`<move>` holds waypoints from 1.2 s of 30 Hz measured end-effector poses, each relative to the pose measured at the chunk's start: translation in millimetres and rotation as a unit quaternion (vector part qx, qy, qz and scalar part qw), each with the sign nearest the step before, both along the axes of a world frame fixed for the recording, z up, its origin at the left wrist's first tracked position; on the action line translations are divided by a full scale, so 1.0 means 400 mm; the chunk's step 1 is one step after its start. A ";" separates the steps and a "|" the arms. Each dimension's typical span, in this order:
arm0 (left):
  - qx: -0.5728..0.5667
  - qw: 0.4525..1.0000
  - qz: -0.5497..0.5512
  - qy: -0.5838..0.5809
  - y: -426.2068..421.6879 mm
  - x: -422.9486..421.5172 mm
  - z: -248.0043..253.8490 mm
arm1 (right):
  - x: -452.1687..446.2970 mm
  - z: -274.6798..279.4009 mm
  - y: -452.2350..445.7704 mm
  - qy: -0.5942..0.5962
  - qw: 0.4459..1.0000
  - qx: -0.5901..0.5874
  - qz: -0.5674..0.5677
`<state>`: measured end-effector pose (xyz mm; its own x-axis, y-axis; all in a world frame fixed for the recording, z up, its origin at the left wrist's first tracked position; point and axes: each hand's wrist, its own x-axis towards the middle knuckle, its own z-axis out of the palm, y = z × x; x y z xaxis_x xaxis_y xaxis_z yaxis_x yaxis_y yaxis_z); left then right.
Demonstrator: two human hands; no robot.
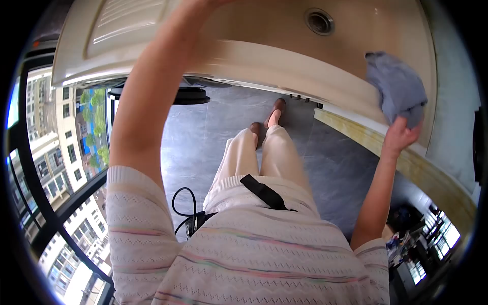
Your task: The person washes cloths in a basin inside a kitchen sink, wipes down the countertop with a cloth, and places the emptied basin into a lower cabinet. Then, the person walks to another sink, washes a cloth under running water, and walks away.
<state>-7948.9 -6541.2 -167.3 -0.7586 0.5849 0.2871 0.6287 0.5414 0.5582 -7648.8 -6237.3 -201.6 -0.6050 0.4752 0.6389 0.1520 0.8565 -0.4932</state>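
My right hand [401, 135] is closed on one end of a crumpled grey-blue cloth [397, 84]. The cloth drapes over the front rim of a beige sink [284, 58] at its right end, with its upper part reaching into the basin. My left forearm [170, 66] stretches over the sink's ribbed left side. Only a sliver of my left hand [219, 2] shows at the top edge of the view; its fingers are cut off, so whatever it touches is hidden.
A round drain [319, 22] sits in the basin. A ribbed washboard slope [127, 20] is at the sink's left. Under it is a dark round object [190, 95]. Grey floor [335, 168] lies around my feet. Tall windows [66, 152] stand on the left, and a yellowish stone ledge [356, 133] runs along the right.
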 end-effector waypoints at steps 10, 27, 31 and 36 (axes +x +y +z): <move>-0.005 0.991 -0.128 -0.022 -0.002 0.315 0.054 | -0.012 0.023 -0.006 0.071 0.997 -0.003 0.034; -0.113 0.988 0.032 0.104 -0.025 0.324 0.002 | 0.256 0.128 0.069 0.046 0.996 0.006 0.079; -0.135 0.982 0.054 0.122 -0.027 0.316 0.004 | 0.549 0.150 0.229 0.039 0.995 -0.083 -0.039; -0.187 0.967 0.082 0.154 -0.026 0.297 0.005 | 0.959 0.167 0.310 0.008 0.967 -0.112 -0.231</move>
